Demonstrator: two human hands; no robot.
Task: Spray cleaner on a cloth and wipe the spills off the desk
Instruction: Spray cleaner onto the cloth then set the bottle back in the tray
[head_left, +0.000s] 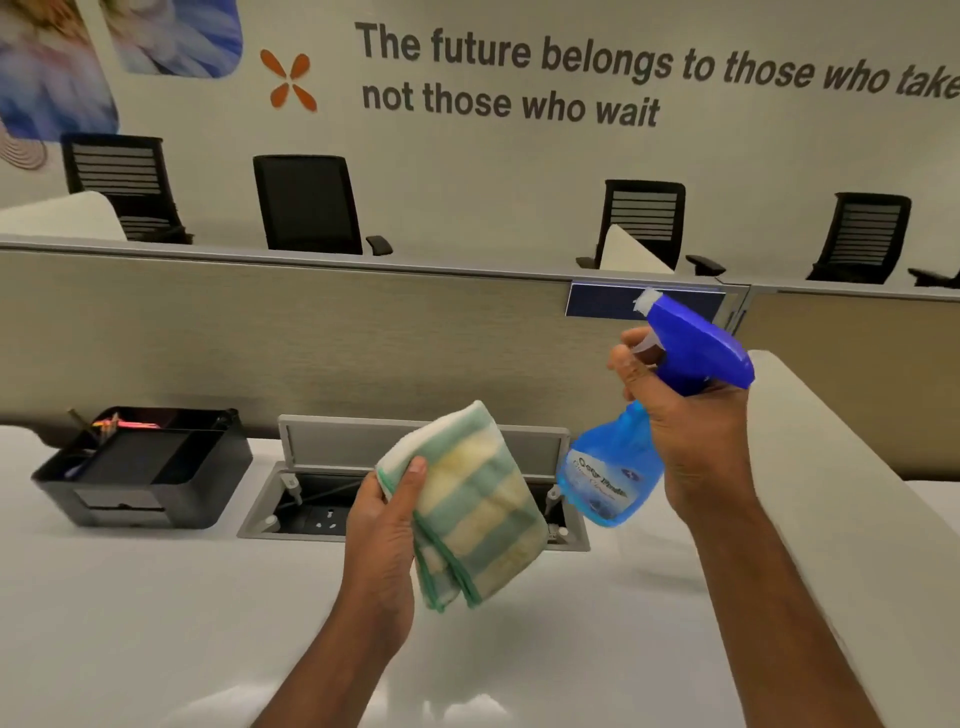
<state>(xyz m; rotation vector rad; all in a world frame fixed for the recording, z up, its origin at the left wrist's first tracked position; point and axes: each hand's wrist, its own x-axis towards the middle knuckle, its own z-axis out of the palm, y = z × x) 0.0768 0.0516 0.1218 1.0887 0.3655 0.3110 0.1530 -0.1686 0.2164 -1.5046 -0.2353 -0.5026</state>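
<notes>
Head view: left hand (382, 530) raised above the white desk (156, 623), fingers (410, 475) clamped on a folded green-and-cream striped cloth (475, 506), thumb pressed on its upper left corner. Right hand (696, 431) up beside it, fingers (626, 364) wrapped around the neck of a blue spray bottle (615, 475), forefinger curled at the trigger, nozzle tilted up and leftward, bottle body just right of the cloth. Behind the left fingers, an open cable hatch (311, 512) sunk in the desk. Well left of the cloth, a black organiser tray (145, 467) holding pens. No spills discernible on the glossy desk.
</notes>
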